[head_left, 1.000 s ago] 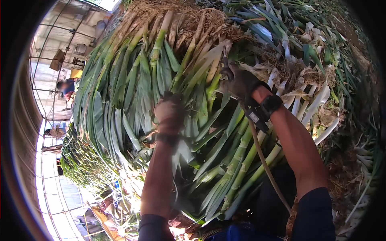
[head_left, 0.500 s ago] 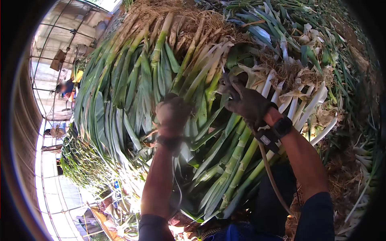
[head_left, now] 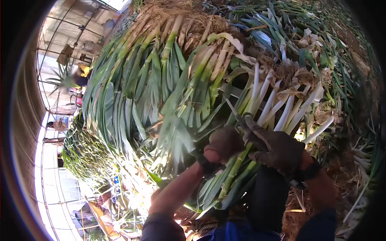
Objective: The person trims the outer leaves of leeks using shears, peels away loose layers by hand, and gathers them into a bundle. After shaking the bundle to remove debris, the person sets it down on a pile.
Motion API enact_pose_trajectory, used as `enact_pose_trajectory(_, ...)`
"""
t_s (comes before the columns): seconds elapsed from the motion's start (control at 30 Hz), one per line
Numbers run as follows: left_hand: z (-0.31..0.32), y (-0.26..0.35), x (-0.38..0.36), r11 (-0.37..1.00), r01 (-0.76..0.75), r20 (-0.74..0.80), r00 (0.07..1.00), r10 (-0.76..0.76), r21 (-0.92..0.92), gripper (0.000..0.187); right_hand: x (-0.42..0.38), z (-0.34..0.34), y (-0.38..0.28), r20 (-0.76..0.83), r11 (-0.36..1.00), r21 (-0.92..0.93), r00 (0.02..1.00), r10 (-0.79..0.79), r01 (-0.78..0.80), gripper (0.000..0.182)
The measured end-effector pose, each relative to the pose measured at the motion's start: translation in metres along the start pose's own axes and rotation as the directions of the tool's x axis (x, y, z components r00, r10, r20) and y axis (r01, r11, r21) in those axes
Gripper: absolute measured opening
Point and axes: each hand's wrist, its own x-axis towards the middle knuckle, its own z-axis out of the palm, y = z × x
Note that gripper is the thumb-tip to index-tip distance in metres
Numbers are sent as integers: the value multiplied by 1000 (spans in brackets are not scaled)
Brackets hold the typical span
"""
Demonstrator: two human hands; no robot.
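My left hand [head_left: 225, 143], in a dark glove and blurred, is closed beside a leek's green stalk [head_left: 234, 170]; whatever lies inside its fingers is hidden. To its right, my right hand [head_left: 277, 149] is gloved too and closed around a thin, straight, pointed tool [head_left: 232, 107] that sticks out up and left. Its fingertips lie over the leek stalks. White leek shanks [head_left: 265, 98] fan out above that hand, roots toward the top. A blurred long green leaf [head_left: 177, 120] hangs left of my left hand, over the heap.
A big heap of unpeeled leeks [head_left: 132, 80] fills the left and middle, roots at the top. Loose leaves and trimmings [head_left: 321, 48] cover the upper right. Another leek pile [head_left: 84, 156] lies at the left, with a person [head_left: 78, 78] beyond it near a metal frame.
Both hands have come down toward me, the left one also rightward. My right hand has turned with the tool. The long leaf now lies across the heap where my left hand was.
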Motion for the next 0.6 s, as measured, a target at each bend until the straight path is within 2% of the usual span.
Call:
enact_pose_trajectory(0.07,16,22,-18,999,-23,9,1000,23,25,30,6,-1,9,-36,992,-124,999,20,-24,97)
enact_pose_trajectory(0.1,12,15,-20,994,-102,-21,995,102,-46,29,9,1,10,-60,995,-103,998,14,-20,95)
enact_pose_trajectory(0.17,-11,-16,-25,949,-262,-98,964,248,-176,27,21,-12,12,-167,957,-160,962,216,-243,94)
enact_pose_trajectory(0.2,-12,-45,-10,941,-317,-286,918,274,-118,25,25,-18,15,-224,919,-178,924,310,-351,93)
enact_pose_trajectory(0.23,-18,-74,8,931,-361,-461,835,300,-48,24,24,-14,30,-262,933,-204,935,239,-295,86)
enact_pose_trajectory(0.27,-49,-77,11,976,-162,-519,827,216,148,27,24,-12,27,-215,951,-152,948,234,-269,84)
enact_pose_trajectory(0.3,-61,-91,25,903,35,-521,806,-279,-429,28,22,-12,21,-169,964,-98,959,228,-247,81)
enact_pose_trajectory(0.33,-59,-134,51,977,26,-695,699,-169,-211,26,20,-12,18,-128,973,-43,967,221,-228,79)
enact_pose_trajectory(0.37,-57,-177,77,967,101,-615,755,-228,-234,26,20,-7,24,-118,983,-48,978,170,-177,73)
enact_pose_trajectory(0.4,-64,-177,82,968,174,-645,721,-252,-184,27,19,-6,21,-94,986,-17,982,165,-167,73)
enact_pose_trajectory(0.47,-70,-181,89,962,138,-548,798,-250,-237,31,22,-1,6,-42,988,44,988,149,-147,73)
enact_pose_trajectory(0.57,-64,-183,108,966,168,-572,780,-254,-199,39,30,14,10,-42,999,38,999,0,1,85)
enact_pose_trajectory(0.6,-62,-184,111,957,169,-539,796,-274,-237,41,34,17,10,-49,999,25,998,-45,47,88)
